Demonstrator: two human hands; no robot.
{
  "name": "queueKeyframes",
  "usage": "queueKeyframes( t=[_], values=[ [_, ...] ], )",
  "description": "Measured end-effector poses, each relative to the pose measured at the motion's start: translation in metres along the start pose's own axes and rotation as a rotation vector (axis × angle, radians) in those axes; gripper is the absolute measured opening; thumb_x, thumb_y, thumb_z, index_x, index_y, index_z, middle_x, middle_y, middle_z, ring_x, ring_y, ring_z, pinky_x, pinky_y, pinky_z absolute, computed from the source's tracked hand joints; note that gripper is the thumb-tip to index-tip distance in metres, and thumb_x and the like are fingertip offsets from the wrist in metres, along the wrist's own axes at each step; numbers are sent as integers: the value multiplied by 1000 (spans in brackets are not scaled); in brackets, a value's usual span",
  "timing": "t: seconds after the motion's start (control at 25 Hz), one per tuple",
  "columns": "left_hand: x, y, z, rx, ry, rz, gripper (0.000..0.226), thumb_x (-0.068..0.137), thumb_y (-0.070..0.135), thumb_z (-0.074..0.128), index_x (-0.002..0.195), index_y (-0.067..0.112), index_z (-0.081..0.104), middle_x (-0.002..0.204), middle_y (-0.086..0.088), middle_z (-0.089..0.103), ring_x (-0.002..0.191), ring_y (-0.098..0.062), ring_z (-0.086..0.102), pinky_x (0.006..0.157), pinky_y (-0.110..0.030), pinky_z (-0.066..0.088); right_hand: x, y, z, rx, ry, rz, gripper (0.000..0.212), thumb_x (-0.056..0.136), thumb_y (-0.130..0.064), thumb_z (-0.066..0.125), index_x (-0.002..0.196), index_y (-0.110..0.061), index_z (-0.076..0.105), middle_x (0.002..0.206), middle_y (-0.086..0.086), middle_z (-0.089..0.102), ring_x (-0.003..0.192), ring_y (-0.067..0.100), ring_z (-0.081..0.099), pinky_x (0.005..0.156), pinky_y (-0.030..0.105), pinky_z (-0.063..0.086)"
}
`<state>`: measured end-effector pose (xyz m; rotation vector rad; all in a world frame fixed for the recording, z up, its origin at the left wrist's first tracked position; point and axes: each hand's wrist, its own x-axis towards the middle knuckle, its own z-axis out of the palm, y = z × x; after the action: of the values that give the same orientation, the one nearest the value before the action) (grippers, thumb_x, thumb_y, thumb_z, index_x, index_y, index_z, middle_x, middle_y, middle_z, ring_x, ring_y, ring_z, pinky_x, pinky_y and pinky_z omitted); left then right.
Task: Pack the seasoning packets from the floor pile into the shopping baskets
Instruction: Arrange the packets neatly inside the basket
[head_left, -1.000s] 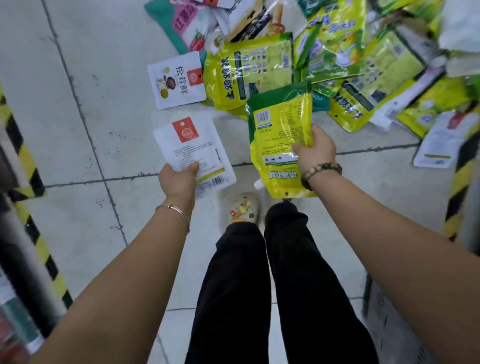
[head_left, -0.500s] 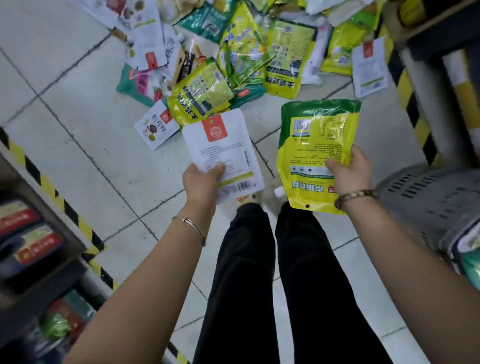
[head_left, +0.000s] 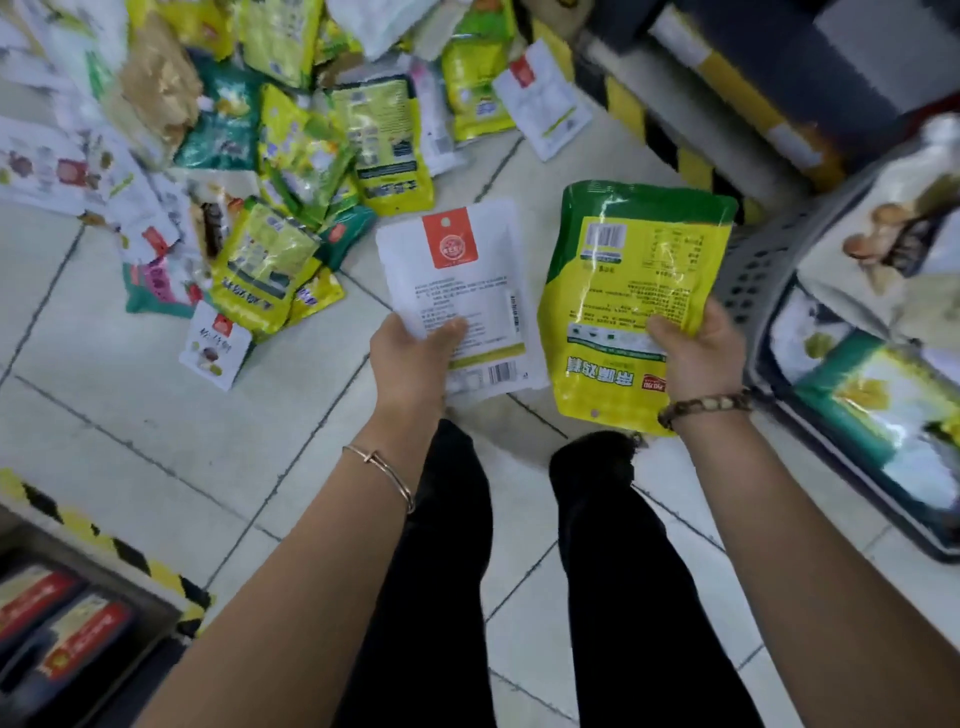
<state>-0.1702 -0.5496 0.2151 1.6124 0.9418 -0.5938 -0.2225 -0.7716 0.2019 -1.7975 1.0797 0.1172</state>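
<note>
White packet (head_left: 460, 283) held by left hand (head_left: 410, 358), yellow pouch (head_left: 623, 296) by right hand (head_left: 701, 353), basket (head_left: 753, 265) now closer.

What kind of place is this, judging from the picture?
Probably a shop aisle, likely a supermarket. A grey shopping basket sits at the right, a low shelf edged with yellow-black tape holds packaged goods, and a pile of seasoning packets lies on the tiled floor.

Pile (head_left: 291, 156) ahead left, basket (head_left: 753, 270) right
</note>
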Motion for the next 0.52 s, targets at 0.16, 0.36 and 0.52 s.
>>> queueKeyframes(
  t=[0.16, 0.36, 0.52],
  values=[
    [-38, 0, 86, 124, -123, 109, 21, 79, 0, 70, 95, 12, 66, 89, 1, 71, 78, -14, 70, 69, -31, 57, 17, 23, -86, 111, 103, 52, 26, 81, 1, 63, 103, -12, 62, 97, 0, 64, 89, 15, 59, 80, 22, 46],
    [-75, -9, 195, 262, -238, 141, 20, 79, 4, 70, 98, 10, 66, 93, -4, 72, 81, -21, 71, 70, -40, 58, 37, 66, -194, 199, 258, 67, 30, 81, 6, 61, 104, -13, 62, 93, -8, 62, 74, 0, 58, 66, 2, 42],
    [-93, -20, 269, 440, -312, 261, 15, 81, 8, 70, 85, 21, 63, 86, 3, 70, 69, -7, 68, 53, -25, 55, 49, 104, -261, 250, 341, 122, 31, 82, 3, 61, 91, -27, 60, 88, -13, 63, 73, 1, 59, 68, 8, 45]
  ],
)
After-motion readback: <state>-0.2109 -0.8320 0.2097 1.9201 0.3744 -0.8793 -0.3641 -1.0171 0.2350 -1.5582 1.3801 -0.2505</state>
